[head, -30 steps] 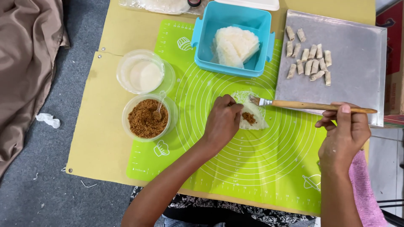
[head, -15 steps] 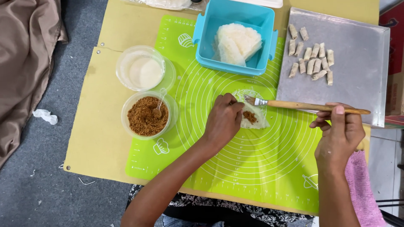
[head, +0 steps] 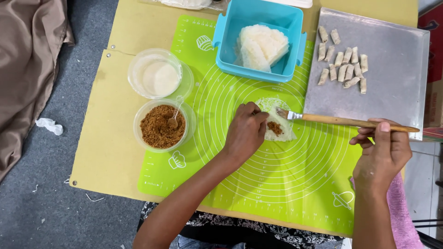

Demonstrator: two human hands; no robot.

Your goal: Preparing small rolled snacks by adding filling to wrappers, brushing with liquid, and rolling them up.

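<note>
Left hand pinches the wrapper edge on the green mat. Right hand, fingers closed, grips a brush, bristles touching the wrapper.

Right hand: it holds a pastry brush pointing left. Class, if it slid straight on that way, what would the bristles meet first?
Probably the wrapper with brown filling, then the left hand pinning it; height is unclear.

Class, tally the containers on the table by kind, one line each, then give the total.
Round clear plastic bowls: 2
Blue rectangular plastic tub: 1
Flat silver metal tray: 1
Total: 4
</note>
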